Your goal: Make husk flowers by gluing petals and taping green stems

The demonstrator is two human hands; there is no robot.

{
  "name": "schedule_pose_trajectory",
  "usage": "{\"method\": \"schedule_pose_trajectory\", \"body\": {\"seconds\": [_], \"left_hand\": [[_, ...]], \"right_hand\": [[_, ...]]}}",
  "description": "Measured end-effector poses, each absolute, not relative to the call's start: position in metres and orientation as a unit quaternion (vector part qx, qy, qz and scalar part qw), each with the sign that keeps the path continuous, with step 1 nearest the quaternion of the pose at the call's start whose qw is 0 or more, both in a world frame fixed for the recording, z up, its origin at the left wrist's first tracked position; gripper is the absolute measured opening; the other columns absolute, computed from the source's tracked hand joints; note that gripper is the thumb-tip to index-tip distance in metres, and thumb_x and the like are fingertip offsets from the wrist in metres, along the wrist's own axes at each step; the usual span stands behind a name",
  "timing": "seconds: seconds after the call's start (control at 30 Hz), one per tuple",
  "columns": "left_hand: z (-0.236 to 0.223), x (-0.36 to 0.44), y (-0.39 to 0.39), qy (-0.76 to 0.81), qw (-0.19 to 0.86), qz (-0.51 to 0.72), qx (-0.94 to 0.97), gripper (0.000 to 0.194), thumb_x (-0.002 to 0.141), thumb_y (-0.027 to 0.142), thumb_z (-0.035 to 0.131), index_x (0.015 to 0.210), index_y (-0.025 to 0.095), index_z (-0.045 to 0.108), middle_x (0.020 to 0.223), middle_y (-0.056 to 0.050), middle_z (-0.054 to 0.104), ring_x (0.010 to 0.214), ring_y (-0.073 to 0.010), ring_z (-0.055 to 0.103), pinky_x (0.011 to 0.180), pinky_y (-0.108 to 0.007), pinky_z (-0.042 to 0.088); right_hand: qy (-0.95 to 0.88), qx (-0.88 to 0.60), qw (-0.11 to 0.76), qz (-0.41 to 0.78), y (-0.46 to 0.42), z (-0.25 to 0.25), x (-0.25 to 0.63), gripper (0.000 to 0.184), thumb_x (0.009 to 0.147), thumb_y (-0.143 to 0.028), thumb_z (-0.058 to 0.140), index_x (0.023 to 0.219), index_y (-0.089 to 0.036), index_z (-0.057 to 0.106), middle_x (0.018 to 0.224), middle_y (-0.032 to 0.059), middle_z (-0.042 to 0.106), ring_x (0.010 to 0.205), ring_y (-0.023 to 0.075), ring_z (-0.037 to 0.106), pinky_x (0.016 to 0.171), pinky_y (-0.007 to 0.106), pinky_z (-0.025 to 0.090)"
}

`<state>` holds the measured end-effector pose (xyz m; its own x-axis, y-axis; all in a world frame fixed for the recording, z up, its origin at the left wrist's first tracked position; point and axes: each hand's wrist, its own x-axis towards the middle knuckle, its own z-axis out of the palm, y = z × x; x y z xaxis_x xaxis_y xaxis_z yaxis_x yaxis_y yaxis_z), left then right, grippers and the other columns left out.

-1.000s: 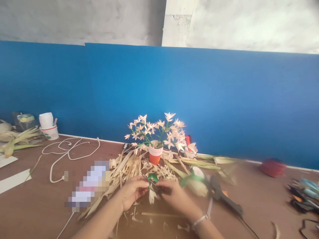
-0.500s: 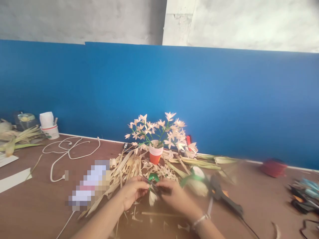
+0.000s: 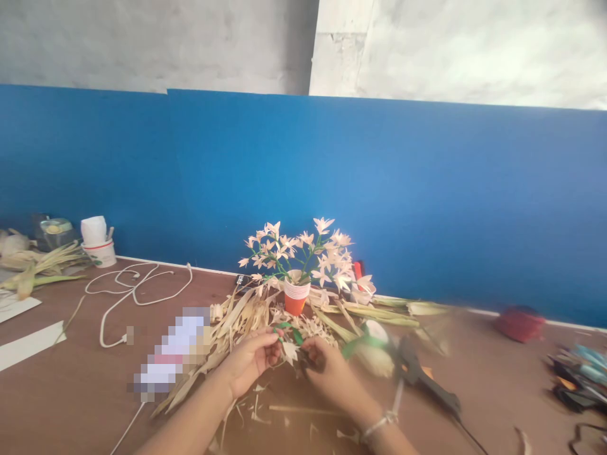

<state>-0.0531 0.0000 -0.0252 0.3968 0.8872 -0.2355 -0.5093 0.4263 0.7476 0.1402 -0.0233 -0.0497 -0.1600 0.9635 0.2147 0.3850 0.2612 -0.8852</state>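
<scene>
My left hand (image 3: 251,363) pinches a thin green stem (image 3: 283,326) between thumb and forefinger. Below the stem a pale husk flower (image 3: 289,352) hangs, petals down, between my hands. A loose bit of green tape (image 3: 297,336) shows beside it, close to the right fingertips. My right hand (image 3: 329,370) is closed, its fingers curled; something dark shows under them, too blurred to name. Just beyond both hands stands a red and white stack of paper cups (image 3: 296,300) holding green-stemmed pale flowers (image 3: 279,246).
Dried husks (image 3: 237,322) and loose flowers lie around the cups. To the right are a green tape roll (image 3: 374,347), a black glue gun (image 3: 427,376) and a red round object (image 3: 519,323). A white cable (image 3: 130,291) and a blurred-out device (image 3: 171,354) lie left.
My hands have moved slightly apart. The dark tool seen between them before no longer shows there. The flower has turned a little, and the green piece sits farther right.
</scene>
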Motion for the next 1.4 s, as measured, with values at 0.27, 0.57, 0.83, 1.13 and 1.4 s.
{"method": "schedule_pose_trajectory", "body": {"seconds": [0.27,0.57,0.83,1.13,1.4], "left_hand": [[-0.008,-0.056,0.0,0.327,0.766,0.459,0.31,0.015,0.06,0.017,0.077,0.064,0.014,0.063,0.057,0.002,0.059,0.049,-0.0053,0.052,0.045,-0.014,0.038],[0.01,-0.043,0.001,0.384,0.698,0.471,0.378,0.019,0.062,0.02,0.075,0.078,0.01,0.07,0.056,-0.001,0.061,0.047,-0.004,0.05,0.045,-0.011,0.038],[0.02,-0.024,0.014,0.335,0.735,0.492,0.325,0.008,0.066,0.008,0.07,0.073,0.007,0.067,0.06,-0.003,0.062,0.051,-0.0055,0.055,0.048,-0.012,0.044],[-0.001,-0.003,0.021,0.306,0.787,0.486,0.227,0.001,0.075,0.009,0.063,0.074,0.009,0.063,0.058,-0.001,0.06,0.044,-0.0039,0.051,0.039,-0.011,0.041],[-0.002,0.001,0.019,0.291,0.821,0.457,0.178,0.005,0.081,0.014,0.057,0.079,0.009,0.058,0.062,-0.001,0.06,0.045,-0.0052,0.052,0.038,-0.013,0.039]], "right_hand": [[-0.718,-0.577,0.323,0.217,-0.028,-0.055,0.136,0.028,0.065,-0.012,0.05,0.091,-0.021,0.057,0.075,-0.0009,0.061,0.067,0.0147,0.054,0.061,0.022,0.038],[-0.792,-0.565,0.207,0.102,-0.04,-0.039,0.124,0.025,0.065,-0.015,0.049,0.089,-0.022,0.055,0.088,0.0017,0.06,0.068,0.0145,0.054,0.057,0.022,0.031],[-0.819,-0.53,0.21,0.063,-0.044,-0.037,0.114,0.021,0.062,-0.014,0.049,0.082,-0.02,0.054,0.083,0.003,0.06,0.074,0.0184,0.053,0.064,0.026,0.037],[-0.791,-0.504,0.279,0.206,-0.05,-0.044,0.109,0.019,0.06,-0.019,0.058,0.078,-0.02,0.063,0.078,0.0023,0.065,0.068,0.0165,0.056,0.06,0.023,0.039],[-0.675,-0.487,0.378,0.406,-0.035,-0.046,0.115,0.017,0.066,-0.013,0.049,0.074,-0.016,0.063,0.063,-0.0003,0.064,0.055,0.0133,0.055,0.05,0.02,0.038]]}}
